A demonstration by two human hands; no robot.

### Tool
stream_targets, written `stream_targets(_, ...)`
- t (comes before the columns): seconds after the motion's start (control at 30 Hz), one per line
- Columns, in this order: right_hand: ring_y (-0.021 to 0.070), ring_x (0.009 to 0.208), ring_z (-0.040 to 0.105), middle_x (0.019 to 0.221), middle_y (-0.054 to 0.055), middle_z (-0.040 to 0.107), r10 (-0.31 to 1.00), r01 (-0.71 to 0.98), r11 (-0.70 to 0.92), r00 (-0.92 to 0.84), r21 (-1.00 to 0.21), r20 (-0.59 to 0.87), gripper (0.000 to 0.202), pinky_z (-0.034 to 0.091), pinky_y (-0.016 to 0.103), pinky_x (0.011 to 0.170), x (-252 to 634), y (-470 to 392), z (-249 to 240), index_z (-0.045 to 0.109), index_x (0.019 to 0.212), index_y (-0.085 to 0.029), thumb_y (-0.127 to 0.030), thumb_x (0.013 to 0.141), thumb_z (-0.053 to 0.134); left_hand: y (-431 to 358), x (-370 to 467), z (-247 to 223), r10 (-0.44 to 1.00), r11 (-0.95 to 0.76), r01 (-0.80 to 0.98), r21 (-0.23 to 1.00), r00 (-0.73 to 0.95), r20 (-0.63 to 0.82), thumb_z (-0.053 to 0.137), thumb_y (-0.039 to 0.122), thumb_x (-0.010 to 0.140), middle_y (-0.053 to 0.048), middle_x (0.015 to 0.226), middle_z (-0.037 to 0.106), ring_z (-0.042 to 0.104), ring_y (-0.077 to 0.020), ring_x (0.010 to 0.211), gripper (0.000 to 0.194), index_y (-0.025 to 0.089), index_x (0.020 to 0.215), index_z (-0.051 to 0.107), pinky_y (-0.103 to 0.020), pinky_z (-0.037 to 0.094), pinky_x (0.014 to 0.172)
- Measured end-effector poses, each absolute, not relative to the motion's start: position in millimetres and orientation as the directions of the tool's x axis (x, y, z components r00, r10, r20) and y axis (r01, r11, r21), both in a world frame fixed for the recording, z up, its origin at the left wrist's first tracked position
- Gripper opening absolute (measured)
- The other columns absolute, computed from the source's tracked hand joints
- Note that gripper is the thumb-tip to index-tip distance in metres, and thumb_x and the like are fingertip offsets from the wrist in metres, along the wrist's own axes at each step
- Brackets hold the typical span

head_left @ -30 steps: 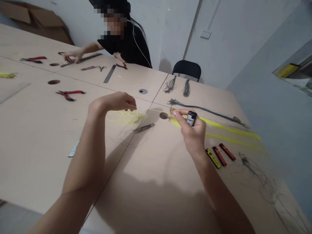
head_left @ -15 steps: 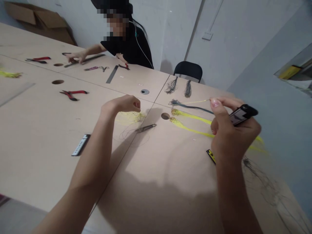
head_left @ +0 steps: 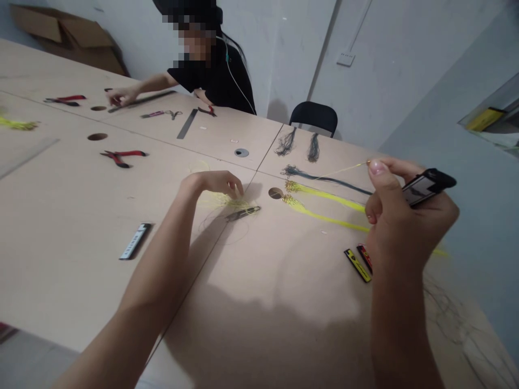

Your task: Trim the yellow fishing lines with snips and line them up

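- Yellow thread [head_left: 344,169]: in the right-centre of the frame, above the counter [head_left: 81,200]; its gold-coloured end is pinched in the right hand [head_left: 405,216], and its farther course is too faint to follow.
- Right hand: thumb and forefinger clamped together on that end, a grip apparently suited to so fine a tip; a dark lighter-like case [head_left: 424,189] lies across the hand, perhaps so that it stays within reach.
- Left hand [head_left: 221,183]: at frame centre, bent down over the loose yellow tangle [head_left: 231,201]; its fingers are curled, but whether they are closed on a strand cannot be told.
- Snips [head_left: 242,213]: just beside the tangle, probably placed there for easy reach.
- Upper yellow bundle [head_left: 324,196] and lower yellow bundle [head_left: 320,215]: right of centre, gold ends leftward, seemingly laid straight against tangling; a dark cord bundle [head_left: 324,178] lies above them.
- White case [head_left: 134,241]: lower left.
- Red-handled pliers [head_left: 117,158]: left of centre.
- Co-worker's hand [head_left: 124,96]: upper left, at a dark strip [head_left: 144,101].
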State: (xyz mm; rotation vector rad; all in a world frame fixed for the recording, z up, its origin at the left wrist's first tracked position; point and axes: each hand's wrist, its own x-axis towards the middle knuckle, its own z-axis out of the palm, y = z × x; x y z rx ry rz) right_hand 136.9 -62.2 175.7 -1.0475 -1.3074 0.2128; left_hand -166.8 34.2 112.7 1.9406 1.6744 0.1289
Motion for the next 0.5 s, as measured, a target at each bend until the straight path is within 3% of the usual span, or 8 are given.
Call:
stream_targets(0.1,0.0035,0.036,0.035,0.062,-0.004,0.059,0.601,0.305,0.607,0.428,-0.733,0.675,0.018,0.022,0.023,0.035,135.4,-63.0,178.5,0.074,0.077,-0.015,-0.033,0.076,0.078,36.1,-160.5,104.7,0.894,-0.080,0.900,0.427,0.255,-0.368,0.063,0.036,0.075,0.005,0.085,0.072,0.060,-0.0204,0.095,0.015,0.026,0.082,0.072,-0.033,0.042,0.084)
stream_targets(0.3,0.0041,0.033,0.031,0.044,-0.009,0.043,0.629,0.235,0.597,0.456,-0.767,0.630,0.012,0.019,0.022,0.031,140.0,-64.2,180.3,0.074,0.076,-0.016,-0.026,0.073,0.079,34.8,-145.0,99.6,0.886,-0.094,0.908,0.408,0.263,-0.381,0.067,0.031,0.073,0.002,0.088,0.073,0.059,-0.0208,0.102,0.015,0.021,0.083,0.072,-0.031,0.040,0.090)
stream_targets(0.5,0.0031,0.034,0.034,0.055,-0.005,0.056,0.605,0.305,0.565,0.478,-0.766,0.637,0.013,0.019,0.021,0.031,152.1,-63.6,174.6,0.072,0.072,-0.016,-0.027,0.072,0.079,28.1,-141.5,113.6,0.877,-0.069,0.918,0.392,0.243,-0.415,0.065,0.027,0.073,-0.001,0.097,0.073,0.059,-0.0231,0.104,0.018,0.020,0.088,0.074,-0.035,0.041,0.094)
